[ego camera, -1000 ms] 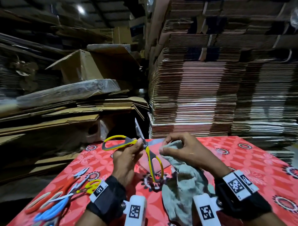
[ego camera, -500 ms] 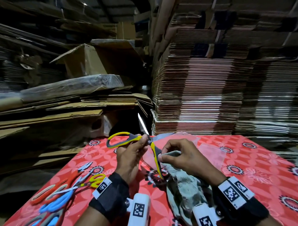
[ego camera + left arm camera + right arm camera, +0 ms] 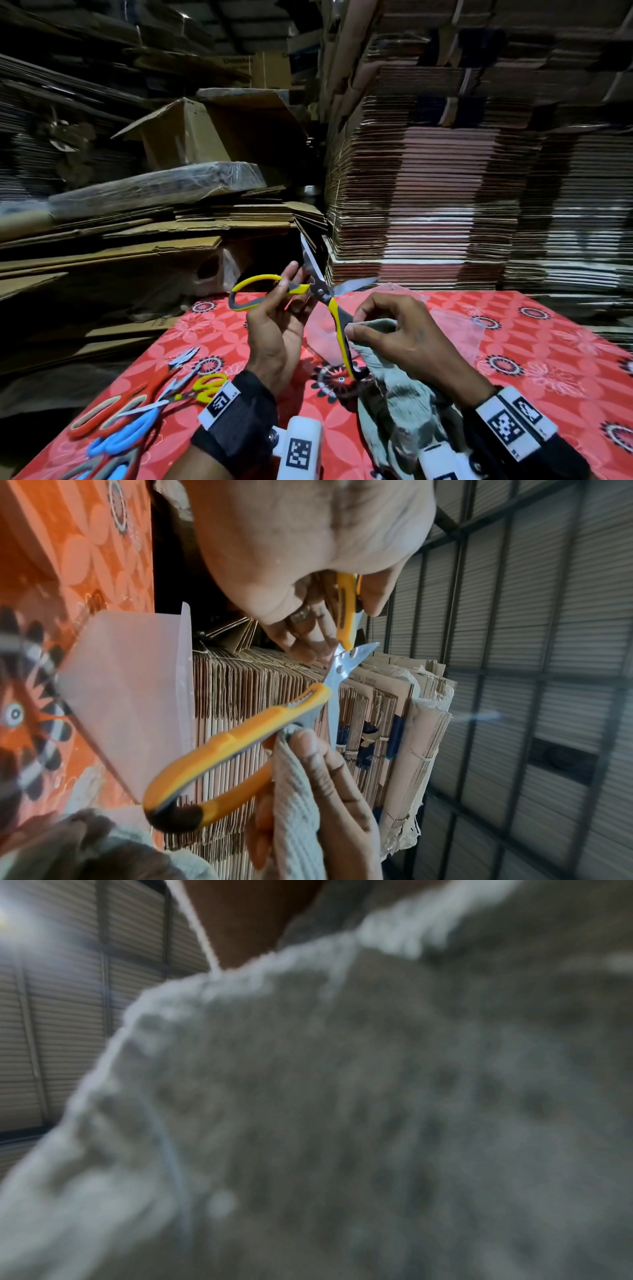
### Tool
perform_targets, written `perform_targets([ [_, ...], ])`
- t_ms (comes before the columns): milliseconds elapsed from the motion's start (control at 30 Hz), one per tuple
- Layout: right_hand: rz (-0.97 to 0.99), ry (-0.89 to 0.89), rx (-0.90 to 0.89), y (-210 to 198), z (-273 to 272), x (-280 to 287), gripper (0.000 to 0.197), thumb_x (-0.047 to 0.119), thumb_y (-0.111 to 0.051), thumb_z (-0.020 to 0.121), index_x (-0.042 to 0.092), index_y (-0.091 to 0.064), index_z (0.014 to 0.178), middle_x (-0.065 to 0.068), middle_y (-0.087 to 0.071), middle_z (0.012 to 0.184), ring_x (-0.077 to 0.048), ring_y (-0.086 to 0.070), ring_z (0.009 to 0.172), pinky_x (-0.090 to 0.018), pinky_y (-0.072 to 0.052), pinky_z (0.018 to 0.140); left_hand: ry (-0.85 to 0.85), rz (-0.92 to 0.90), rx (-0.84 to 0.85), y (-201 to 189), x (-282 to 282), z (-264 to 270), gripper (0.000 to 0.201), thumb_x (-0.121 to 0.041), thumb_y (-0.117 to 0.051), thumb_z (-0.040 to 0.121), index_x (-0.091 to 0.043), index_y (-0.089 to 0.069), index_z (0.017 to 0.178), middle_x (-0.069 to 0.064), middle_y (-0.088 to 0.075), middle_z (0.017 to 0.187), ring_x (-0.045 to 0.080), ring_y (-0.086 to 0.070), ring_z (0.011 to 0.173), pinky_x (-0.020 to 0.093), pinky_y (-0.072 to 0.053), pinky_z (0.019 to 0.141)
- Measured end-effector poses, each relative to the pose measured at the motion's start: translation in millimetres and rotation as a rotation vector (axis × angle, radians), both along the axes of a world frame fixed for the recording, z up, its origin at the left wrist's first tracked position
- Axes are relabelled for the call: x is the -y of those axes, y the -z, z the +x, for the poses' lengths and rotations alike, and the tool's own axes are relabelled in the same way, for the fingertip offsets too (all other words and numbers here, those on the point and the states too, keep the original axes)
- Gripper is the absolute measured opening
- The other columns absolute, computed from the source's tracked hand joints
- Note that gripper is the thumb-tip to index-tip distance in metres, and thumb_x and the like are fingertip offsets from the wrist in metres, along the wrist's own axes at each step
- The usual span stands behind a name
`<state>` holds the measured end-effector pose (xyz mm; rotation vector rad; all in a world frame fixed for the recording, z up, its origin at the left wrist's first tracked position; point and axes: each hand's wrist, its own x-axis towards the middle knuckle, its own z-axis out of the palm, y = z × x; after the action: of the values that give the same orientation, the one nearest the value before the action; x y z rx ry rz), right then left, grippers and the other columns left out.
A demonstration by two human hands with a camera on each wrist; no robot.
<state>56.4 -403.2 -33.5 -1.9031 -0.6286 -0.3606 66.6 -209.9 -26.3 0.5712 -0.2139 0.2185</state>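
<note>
Yellow-handled scissors [image 3: 323, 294] are gripped, spread open, by the left hand [image 3: 274, 329] above the surface [image 3: 513, 359]. A cloth [image 3: 400, 411] is pinched against one handle by the right hand [image 3: 397, 335]. Wiping seems underway, with the blades probably left to do.

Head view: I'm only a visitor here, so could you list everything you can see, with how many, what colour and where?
scissors: one, yellow-and-grey handles, blades open, held above the table
cloth: one, grey, against the scissors' lower handle, hanging down to the table
spare scissors: several, orange, blue and yellow handles, table's near left
plastic sheet: one, clear, on the table beneath the hands
table: one, red flowered cover, in front
cardboard stacks: many, brown, behind the table
box: one, brown, open, back left
left hand: one, holds the scissors' upper handle
right hand: one, pinches the cloth on the lower handle
</note>
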Motion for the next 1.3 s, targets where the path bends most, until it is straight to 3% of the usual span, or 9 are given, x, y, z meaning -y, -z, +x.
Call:
perform_targets([
  [167, -0.039, 0.075, 0.121, -3, -5, -2, 0.016, 0.025, -0.083, 0.086, 0.025, -0.069, 0.079, 0.002, -0.072, 0.073, -0.026, -0.069, 0.059, -0.059, -0.055, 0.053, 0.077, -0.071, 0.014, 4, -3, 5, 0.055, -0.016, -0.054, 0.09, 0.004, -0.056, 0.14, 0.027, -0.064, 0.138, 0.041, -0.054, 0.139, 0.051, -0.041, 0.118],
  [300, -0.029, 0.064, 0.111, -3, -7, -4, 0.014, 0.021, -0.083, 0.084, 0.022, -0.07, 0.079, 0.001, -0.074, 0.074, -0.033, -0.073, 0.066, -0.06, -0.057, 0.06, 0.152, -0.079, 0.062, 1, -3, 1, 0.057, -0.019, -0.048, 0.092, 0.005, -0.053, 0.143, 0.027, -0.062, 0.139, 0.042, -0.06, 0.131, 0.048, -0.052, 0.105],
  [533, -0.025, 0.052, 0.096, -6, -10, -4, 0.015, 0.022, -0.084, 0.084, 0.02, -0.071, 0.079, -0.001, -0.074, 0.073, -0.032, -0.073, 0.066, -0.059, -0.058, 0.061, 0.19, -0.051, 0.102, 2, -1, -1, 0.06, -0.021, -0.048, 0.092, 0.007, -0.049, 0.145, 0.029, -0.064, 0.137, 0.043, -0.066, 0.124, 0.051, -0.05, 0.106],
  [733, -0.002, 0.057, 0.082, -8, -9, 0, 0.014, 0.022, -0.083, 0.085, 0.02, -0.071, 0.079, -0.002, -0.074, 0.075, -0.035, -0.073, 0.07, -0.063, -0.058, 0.064, 0.092, 0.231, 0.065, 8, 6, 3, 0.04, -0.012, -0.061, 0.083, 0.003, -0.067, 0.12, 0.02, -0.074, 0.12, 0.025, -0.073, 0.09, 0.03, -0.061, 0.075],
  [933, 0.001, 0.081, 0.046, -10, -9, 3, 0.015, 0.025, -0.085, 0.083, 0.019, -0.072, 0.079, -0.005, -0.074, 0.077, -0.039, -0.073, 0.07, -0.066, -0.056, 0.06, -0.04, 0.351, 0.006, 19, 8, 11, 0.019, -0.017, -0.074, 0.08, -0.005, -0.077, 0.094, 0.009, -0.074, 0.089, 0.02, -0.07, 0.078, 0.028, -0.059, 0.068],
  [1033, -0.016, 0.105, 0.045, -12, -9, 4, 0.016, 0.028, -0.087, 0.082, 0.02, -0.073, 0.078, -0.007, -0.074, 0.075, -0.035, -0.072, 0.065, -0.056, -0.058, 0.056, -0.075, 0.374, -0.009, 18, 8, 10, 0.006, -0.009, -0.073, 0.088, -0.004, -0.076, 0.088, 0.009, -0.074, 0.083, 0.018, -0.07, 0.072, 0.026, -0.06, 0.064],
  [1133, -0.024, 0.113, 0.039, -19, -7, 12, 0.013, 0.024, -0.086, 0.083, 0.019, -0.077, 0.076, -0.004, -0.073, 0.066, -0.013, -0.062, 0.052, -0.031, -0.046, 0.052, -0.127, 0.39, -0.042, 19, 9, 9, 0.01, -0.004, -0.072, 0.089, -0.003, -0.076, 0.08, 0.011, -0.071, 0.073, 0.018, -0.068, 0.062, 0.025, -0.06, 0.061],
  [1200, 0.02, 0.138, 0.058, -26, -7, 19, 0.007, 0.018, -0.083, 0.087, 0.018, -0.081, 0.08, 0.005, -0.075, 0.069, -0.001, -0.063, 0.057, -0.018, -0.045, 0.057, -0.137, 0.387, -0.081, 20, 9, 8, 0.008, -0.004, -0.074, 0.087, 0.0, -0.074, 0.08, 0.011, -0.069, 0.069, 0.019, -0.066, 0.059, 0.025, -0.06, 0.061],
  [1300, 0.162, 0.174, 0.118, -35, -3, 26, 0.02, 0.002, -0.073, 0.09, 0.018, -0.084, 0.089, 0.002, -0.08, 0.084, -0.003, -0.071, 0.075, -0.016, -0.049, 0.067, -0.134, 0.419, -0.098, 23, 10, 5, 0.009, -0.006, -0.075, 0.086, 0.0, -0.076, 0.079, 0.011, -0.07, 0.07, 0.017, -0.067, 0.06, 0.025, -0.06, 0.063],
])
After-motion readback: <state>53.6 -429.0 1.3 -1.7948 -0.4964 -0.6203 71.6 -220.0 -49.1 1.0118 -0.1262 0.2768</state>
